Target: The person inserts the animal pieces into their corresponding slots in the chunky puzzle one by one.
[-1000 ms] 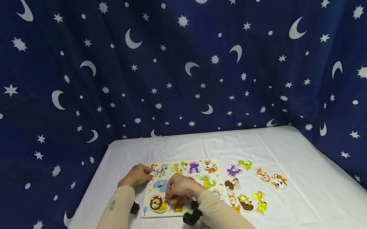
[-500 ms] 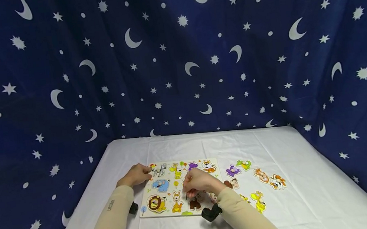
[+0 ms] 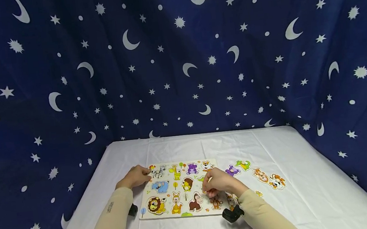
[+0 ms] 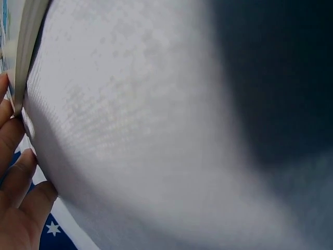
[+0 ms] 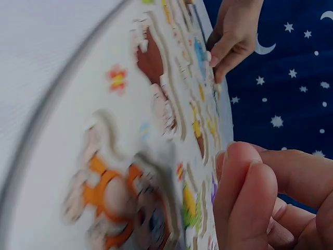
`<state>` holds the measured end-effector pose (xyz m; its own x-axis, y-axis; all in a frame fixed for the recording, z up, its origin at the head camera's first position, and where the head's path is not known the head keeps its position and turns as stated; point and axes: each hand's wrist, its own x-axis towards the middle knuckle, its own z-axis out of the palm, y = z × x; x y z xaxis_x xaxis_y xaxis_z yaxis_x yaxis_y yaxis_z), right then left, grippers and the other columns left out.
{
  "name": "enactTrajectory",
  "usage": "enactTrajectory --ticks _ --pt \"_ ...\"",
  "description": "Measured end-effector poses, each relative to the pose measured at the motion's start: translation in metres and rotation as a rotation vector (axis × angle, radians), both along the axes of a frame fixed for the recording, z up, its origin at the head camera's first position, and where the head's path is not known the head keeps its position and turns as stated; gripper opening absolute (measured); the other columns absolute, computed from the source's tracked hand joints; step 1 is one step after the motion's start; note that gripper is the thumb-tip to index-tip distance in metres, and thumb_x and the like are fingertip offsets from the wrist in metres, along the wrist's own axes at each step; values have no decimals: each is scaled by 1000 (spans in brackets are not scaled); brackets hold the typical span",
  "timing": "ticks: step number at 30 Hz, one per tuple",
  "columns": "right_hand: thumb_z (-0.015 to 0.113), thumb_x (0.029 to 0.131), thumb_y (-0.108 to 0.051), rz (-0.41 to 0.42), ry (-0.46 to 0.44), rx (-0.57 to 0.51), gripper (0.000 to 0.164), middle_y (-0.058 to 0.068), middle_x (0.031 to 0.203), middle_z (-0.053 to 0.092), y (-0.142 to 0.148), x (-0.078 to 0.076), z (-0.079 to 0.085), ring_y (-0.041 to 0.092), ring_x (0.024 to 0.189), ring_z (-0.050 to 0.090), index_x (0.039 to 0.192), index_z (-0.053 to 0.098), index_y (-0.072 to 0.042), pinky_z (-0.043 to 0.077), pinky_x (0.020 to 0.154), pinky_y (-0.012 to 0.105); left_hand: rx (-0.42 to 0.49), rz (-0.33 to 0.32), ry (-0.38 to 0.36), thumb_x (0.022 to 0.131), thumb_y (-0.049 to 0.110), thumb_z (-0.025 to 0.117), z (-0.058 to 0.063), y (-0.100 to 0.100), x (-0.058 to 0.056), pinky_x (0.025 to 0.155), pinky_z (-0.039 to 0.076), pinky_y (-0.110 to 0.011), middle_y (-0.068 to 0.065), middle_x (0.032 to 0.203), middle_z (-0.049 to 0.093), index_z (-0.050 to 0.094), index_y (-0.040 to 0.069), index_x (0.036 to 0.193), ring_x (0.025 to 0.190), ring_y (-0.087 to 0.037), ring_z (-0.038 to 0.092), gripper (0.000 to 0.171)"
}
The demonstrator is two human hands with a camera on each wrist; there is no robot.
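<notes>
The wooden animal puzzle board (image 3: 169, 216) lies flat on the white table. My left hand (image 3: 137, 176) rests at its upper left edge beside the zebra (image 3: 158, 172), fingertips against the rim in the left wrist view. Over the board's right part, above the printed monkey (image 3: 216, 203), hovers my right hand (image 3: 219, 182). Its fingers are loosely bent, and nothing shows between them in the right wrist view. A knobbed lion (image 3: 156, 205) sits at the lower left, and a knobbed elephant (image 3: 160, 186) sits above it.
Loose knobbed pieces lie right of the board: a purple hippo (image 3: 232, 170), a green crocodile (image 3: 243, 165), an orange animal (image 3: 260, 175) and a tiger (image 3: 277, 182). A kangaroo (image 3: 231, 202) is partly covered by my right wrist. A starry blue curtain (image 3: 177, 55) stands behind the table.
My right hand has moved right across the board, from beside the lion to over the monkey, uncovering the kangaroo, hedgehog and gorilla pictures. My left hand stays at the board's edge.
</notes>
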<state>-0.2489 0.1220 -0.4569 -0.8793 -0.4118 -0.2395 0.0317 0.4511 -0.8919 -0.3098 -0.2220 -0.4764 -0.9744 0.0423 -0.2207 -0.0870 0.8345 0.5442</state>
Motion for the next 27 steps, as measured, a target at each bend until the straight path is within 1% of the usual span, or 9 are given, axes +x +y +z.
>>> enactTrajectory --ticks 3,7,12,16,21,23,27 --pt "71 88 0 -11 -9 5 8 8 65 67 8 5 -2 11 51 60 88 66 7 58 52 27 -1 11 -6 90 19 72 -4 -2 0 92 49 -37 -18 134 62 62 4 134 99 -21 56 47" --pt "70 87 0 -23 -9 -18 9 9 68 68 18 8 -4 10 52 60 88 66 8 58 53 27 -4 11 -4 90 18 72 -5 -3 1 90 49 -36 -18 132 64 62 3 133 98 -21 56 47" --pt "69 88 0 -19 -33 -49 10 6 66 66 35 12 -6 8 52 60 90 66 9 57 53 24 5 12 -13 90 18 73 -6 -4 3 90 51 -36 -18 132 64 63 2 132 96 -20 57 46" --pt "68 90 -2 -30 -29 -40 11 3 65 64 50 15 -7 8 53 61 91 67 9 55 52 22 4 -4 -10 91 19 72 -5 -6 5 90 51 -36 -18 132 64 63 2 133 97 -20 57 46" --pt "66 91 -3 -38 -27 -50 13 3 68 65 64 16 -7 8 55 62 93 66 9 54 52 21 9 -15 3 90 17 72 1 -6 3 93 50 -38 -20 136 62 62 1 132 97 -21 57 46" --pt "66 91 -3 -45 -30 -50 13 3 68 64 70 17 -6 8 55 61 94 65 10 53 52 20 15 -28 11 91 16 71 3 -5 2 95 51 -40 -22 136 61 62 0 132 100 -22 59 45" --pt "65 92 -4 -45 -29 -38 14 3 66 63 83 22 -6 8 54 58 92 64 10 50 50 19 30 -43 13 91 15 71 1 -3 0 105 48 -45 -23 141 58 62 1 132 118 -28 60 44"
